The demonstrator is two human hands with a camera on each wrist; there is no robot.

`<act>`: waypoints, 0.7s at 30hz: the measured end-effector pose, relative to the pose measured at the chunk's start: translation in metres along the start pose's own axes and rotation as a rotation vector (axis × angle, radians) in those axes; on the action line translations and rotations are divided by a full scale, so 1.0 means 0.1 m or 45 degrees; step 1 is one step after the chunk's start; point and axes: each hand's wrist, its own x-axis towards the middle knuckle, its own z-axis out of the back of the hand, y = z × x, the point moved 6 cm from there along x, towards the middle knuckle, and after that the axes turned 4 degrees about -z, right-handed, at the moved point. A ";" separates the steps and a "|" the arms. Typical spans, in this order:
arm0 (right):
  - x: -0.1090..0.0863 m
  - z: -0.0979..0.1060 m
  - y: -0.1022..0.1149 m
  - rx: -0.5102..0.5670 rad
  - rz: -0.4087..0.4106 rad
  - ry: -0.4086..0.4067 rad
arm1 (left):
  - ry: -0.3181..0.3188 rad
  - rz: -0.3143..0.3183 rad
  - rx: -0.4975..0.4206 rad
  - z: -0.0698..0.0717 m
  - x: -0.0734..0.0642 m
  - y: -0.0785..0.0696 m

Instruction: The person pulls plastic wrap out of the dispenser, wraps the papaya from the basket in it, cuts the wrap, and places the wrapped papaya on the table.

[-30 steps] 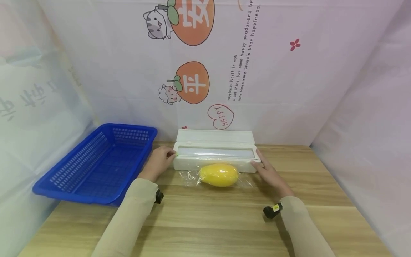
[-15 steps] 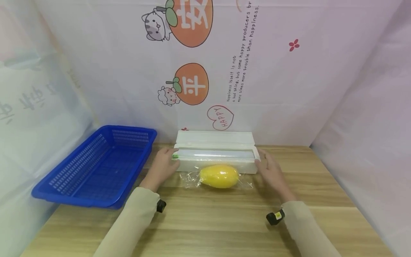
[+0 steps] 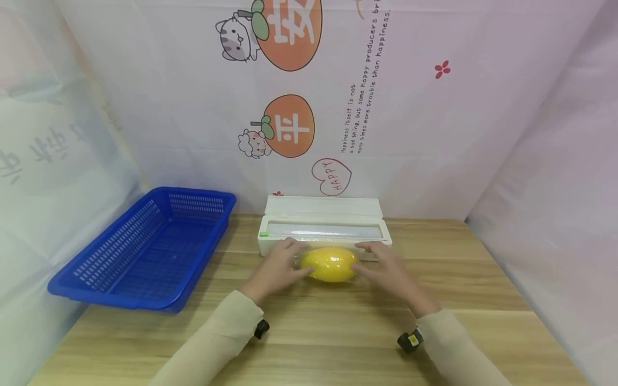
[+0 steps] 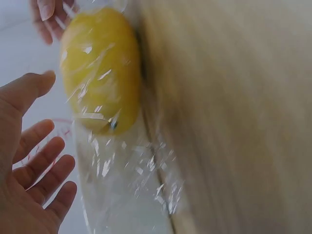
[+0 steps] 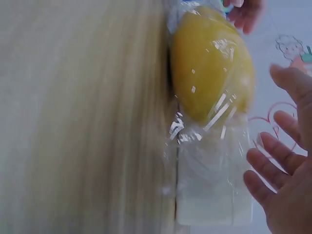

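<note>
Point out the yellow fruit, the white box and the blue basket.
Yellow fruit [image 3: 329, 266], head view, middle of its visible side.
White box [image 3: 324, 207], head view, on its raised lid.
Blue basket [image 3: 156, 257], head view, on its inside floor.

Blue basket [image 3: 161, 260] on wooden table [image 3: 333, 343], printed cloth [image 3: 410, 139] behind

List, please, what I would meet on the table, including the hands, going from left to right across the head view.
Blue basket, left hand, wrapped yellow fruit, right hand.
</note>
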 end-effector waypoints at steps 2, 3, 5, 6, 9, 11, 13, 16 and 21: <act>-0.02 -0.08 0.03 -0.016 0.000 0.052 | 0.028 0.000 0.039 -0.09 0.00 0.01; -0.03 -0.11 0.04 -0.029 0.014 0.074 | 0.038 0.006 0.053 -0.14 0.00 0.02; -0.03 -0.18 0.07 -0.067 0.051 0.104 | 0.059 0.035 0.063 -0.20 0.00 0.04; -0.03 -0.20 0.08 -0.080 0.068 0.109 | 0.068 0.052 0.061 -0.23 0.00 0.05; -0.03 -0.25 0.08 -0.109 0.090 0.088 | 0.086 0.100 0.024 -0.26 0.00 0.05; -0.03 -0.27 0.07 -0.103 0.062 0.071 | 0.088 0.122 -0.008 -0.26 0.00 0.05; -0.03 -0.28 0.04 -0.078 0.018 0.070 | 0.093 0.137 -0.040 -0.27 0.00 0.04; -0.03 -0.31 -0.01 -0.030 -0.054 0.091 | 0.095 0.148 -0.077 -0.29 -0.01 0.04; -0.02 -0.31 -0.04 0.025 -0.060 0.119 | 0.096 0.164 -0.089 -0.32 -0.04 0.05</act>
